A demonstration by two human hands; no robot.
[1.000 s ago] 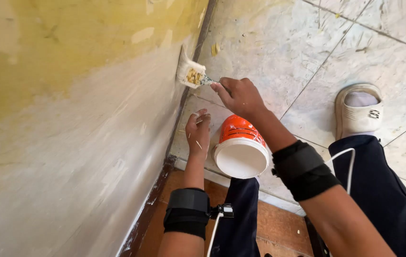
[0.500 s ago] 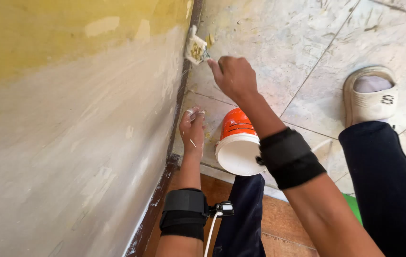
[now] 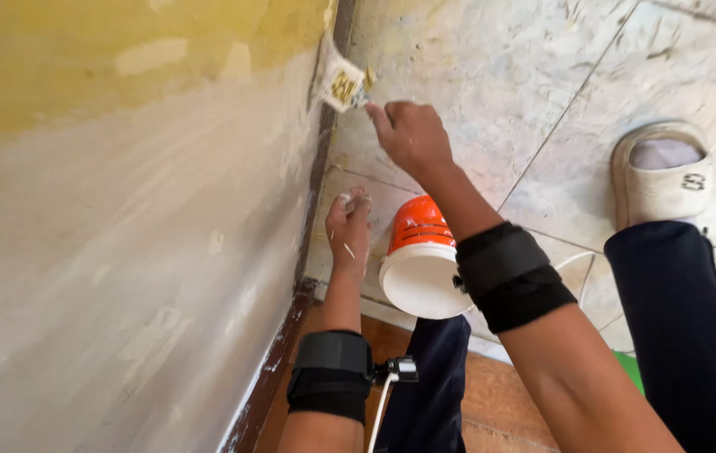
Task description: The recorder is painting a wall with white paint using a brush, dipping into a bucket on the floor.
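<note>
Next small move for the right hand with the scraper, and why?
Probably draw the putty knife along the wall's bottom edge: the right hand holds its loaded blade against the wall by the skirting, where yellow remains uncovered. Left hand rests low nearby.

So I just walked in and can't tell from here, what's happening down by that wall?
A person is crouched by the wall. Their right hand holds a small putty knife smeared with white and yellow, its blade against the wall's lower edge near the dark skirting. The left hand, flecked white, rests on the tiled floor beside an orange and white tub.
</note>
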